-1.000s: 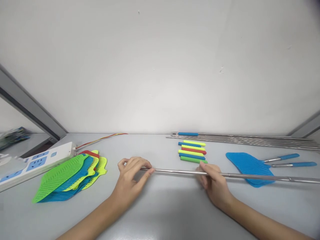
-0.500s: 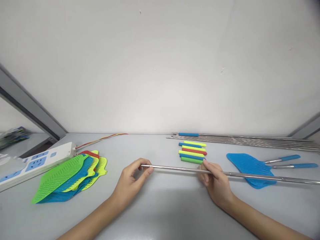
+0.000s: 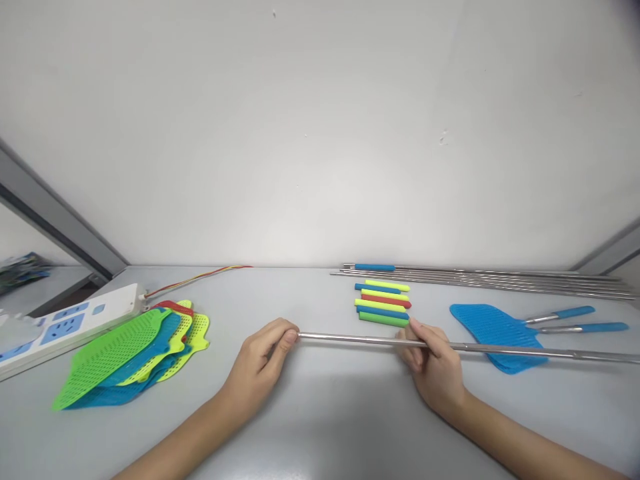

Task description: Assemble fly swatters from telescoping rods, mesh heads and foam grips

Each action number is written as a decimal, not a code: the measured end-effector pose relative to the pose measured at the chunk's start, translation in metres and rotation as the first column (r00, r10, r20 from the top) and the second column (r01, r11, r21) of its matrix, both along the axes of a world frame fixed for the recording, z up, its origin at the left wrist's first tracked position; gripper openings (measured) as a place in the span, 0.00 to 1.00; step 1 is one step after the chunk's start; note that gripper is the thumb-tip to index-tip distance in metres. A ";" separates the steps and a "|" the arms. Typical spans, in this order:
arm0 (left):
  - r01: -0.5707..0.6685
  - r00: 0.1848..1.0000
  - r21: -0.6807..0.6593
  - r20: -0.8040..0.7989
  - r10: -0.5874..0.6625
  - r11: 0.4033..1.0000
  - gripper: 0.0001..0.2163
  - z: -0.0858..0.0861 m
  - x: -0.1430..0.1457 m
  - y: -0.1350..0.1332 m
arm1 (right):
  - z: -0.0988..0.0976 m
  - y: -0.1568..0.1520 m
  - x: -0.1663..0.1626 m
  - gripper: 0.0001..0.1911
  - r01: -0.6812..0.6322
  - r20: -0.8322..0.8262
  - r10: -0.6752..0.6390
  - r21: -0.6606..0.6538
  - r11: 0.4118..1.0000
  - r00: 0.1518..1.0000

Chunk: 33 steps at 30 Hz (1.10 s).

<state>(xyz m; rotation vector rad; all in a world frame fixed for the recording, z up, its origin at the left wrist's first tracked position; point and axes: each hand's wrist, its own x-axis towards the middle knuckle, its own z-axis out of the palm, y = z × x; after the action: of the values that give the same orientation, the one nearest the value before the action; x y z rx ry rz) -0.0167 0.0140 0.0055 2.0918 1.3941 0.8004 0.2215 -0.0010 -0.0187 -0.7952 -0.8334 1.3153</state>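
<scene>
both hands, left hand [image 3: 263,360] and right hand [image 3: 434,363], each grip clenched on the metal rod [image 3: 360,341].

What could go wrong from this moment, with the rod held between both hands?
The left hand pinches only the tip of the metal rod, so it might slip out.
The rod's long free end crosses over the blue swatter head; a swing could shove it.
The right hand sits close to the foam grips and may knock them.
</scene>
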 end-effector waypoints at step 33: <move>0.208 0.978 -0.331 0.070 -0.196 0.920 0.15 -0.005 0.007 -0.024 | 0.003 -0.014 -0.002 0.23 0.035 -0.054 -0.030 0.097 0.995 0.998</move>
<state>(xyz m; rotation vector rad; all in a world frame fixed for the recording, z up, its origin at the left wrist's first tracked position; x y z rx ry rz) -0.0094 -0.0100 0.0000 1.9033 1.1762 0.4730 0.2196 -0.0152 -0.0159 -0.6909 -0.8337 1.2520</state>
